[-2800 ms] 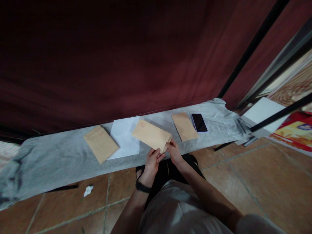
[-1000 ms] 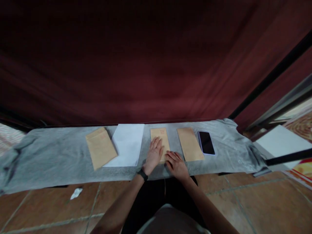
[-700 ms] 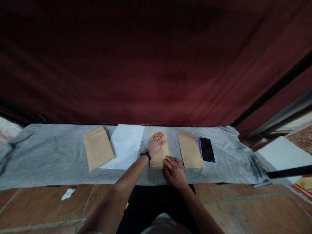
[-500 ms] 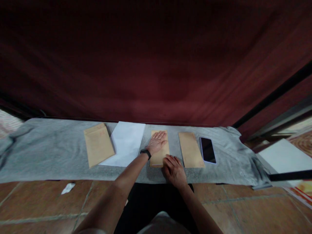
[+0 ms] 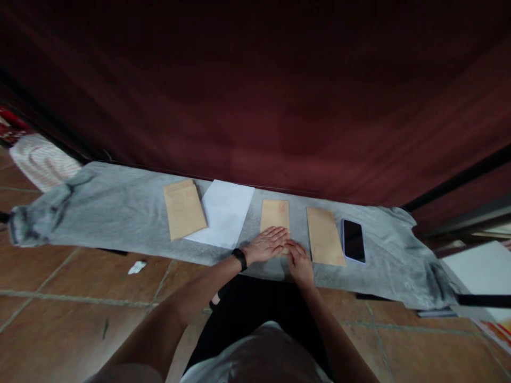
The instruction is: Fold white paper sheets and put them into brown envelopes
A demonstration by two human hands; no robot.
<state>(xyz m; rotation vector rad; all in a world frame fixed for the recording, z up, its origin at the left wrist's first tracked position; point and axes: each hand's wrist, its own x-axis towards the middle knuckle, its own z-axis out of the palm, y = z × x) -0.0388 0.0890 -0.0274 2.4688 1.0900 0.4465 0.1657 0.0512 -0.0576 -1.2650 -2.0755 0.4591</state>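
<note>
Middle envelope (image 5: 274,213) lies flat on the grey cloth (image 5: 123,207), close in front of the person. Left hand (image 5: 266,244), dark band (image 5: 239,259) at the wrist, lies flat across its near part, fingers extended together, gripping nothing. Right hand (image 5: 300,264) touches the near right corner, fingers bent; cannot tell whether it pinches the paper. To the left: white paper (image 5: 225,213), partly under another envelope (image 5: 183,210). To the right: a third envelope (image 5: 325,236), then a phone (image 5: 353,241).
</note>
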